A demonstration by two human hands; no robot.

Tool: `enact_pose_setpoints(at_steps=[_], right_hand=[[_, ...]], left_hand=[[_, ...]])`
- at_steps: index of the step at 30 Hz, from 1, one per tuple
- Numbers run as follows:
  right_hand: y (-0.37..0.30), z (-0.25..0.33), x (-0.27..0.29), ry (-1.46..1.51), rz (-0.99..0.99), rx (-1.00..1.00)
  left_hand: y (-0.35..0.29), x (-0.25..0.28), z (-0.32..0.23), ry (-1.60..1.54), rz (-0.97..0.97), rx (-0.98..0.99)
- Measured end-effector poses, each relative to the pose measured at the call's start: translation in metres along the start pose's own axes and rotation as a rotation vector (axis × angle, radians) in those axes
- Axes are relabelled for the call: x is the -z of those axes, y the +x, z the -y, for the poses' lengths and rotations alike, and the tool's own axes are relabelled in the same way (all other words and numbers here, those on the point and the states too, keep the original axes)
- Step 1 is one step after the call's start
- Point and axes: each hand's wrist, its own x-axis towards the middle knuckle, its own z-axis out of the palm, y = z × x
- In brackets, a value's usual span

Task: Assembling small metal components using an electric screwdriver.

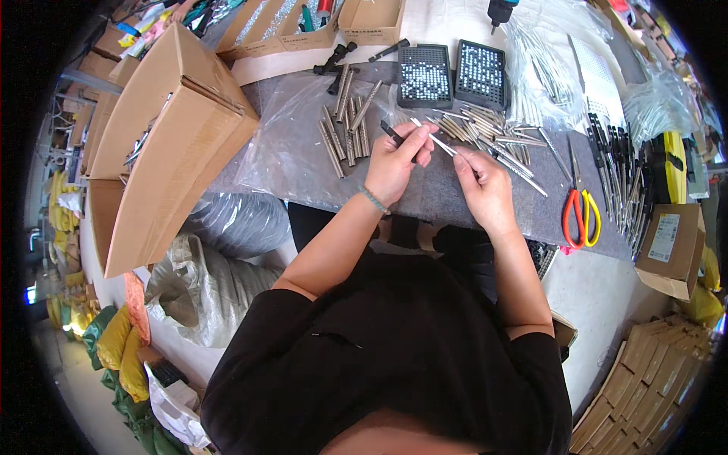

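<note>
Head view, looking down: both hands meet over the grey mat [447, 199] on the desk [591, 280]. The left hand [396, 163] is clenched around a short black handle piece [392, 133], whose end sticks out just above and to the left of the grip. The right hand [484, 182] pinches a thin silver rod [434, 139] between thumb and fingers; the rod runs up and left from that grip and crosses to the left hand's fingertips [425, 136], so both grips meet on it.

Just beyond the two grips, up and to the right, lies a loose heap of silver rods [493, 133]. Up and left of the left grip, a cluster of thicker metal tubes [345, 129] rests on a clear plastic sheet [292, 152]. Farther above the grips stand two black trays [453, 73] filled with small pale parts. Well to the right of the right grip lie scissors with orange and yellow handles [580, 216], and past them a row of black tools [618, 167]. Far left of the left grip, a large cardboard box [171, 144] stands tilted at the desk's edge. A green beaded bracelet [373, 199] circles the left wrist, just below that grip.
</note>
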Motion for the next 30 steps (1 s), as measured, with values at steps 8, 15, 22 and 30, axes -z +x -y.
enact_pose_setpoints(at_steps=[8, 15, 22, 30], right_hand=[[-0.001, 0.007, -0.002, 0.009, -0.044, -0.049], [-0.003, 0.007, 0.0, 0.048, -0.118, -0.116], [-0.028, 0.011, 0.013, 0.048, -0.091, -0.055], [-0.025, 0.011, 0.003, -0.019, -0.155, 0.051]], left_hand=[[-0.002, 0.001, -0.002, -0.088, 0.007, -0.006], [-0.001, 0.004, -0.004, -0.341, 0.07, 0.056], [0.006, 0.024, -0.004, -0.774, 0.133, 0.079], [0.0, 0.011, -0.015, -0.808, 0.182, 0.052]])
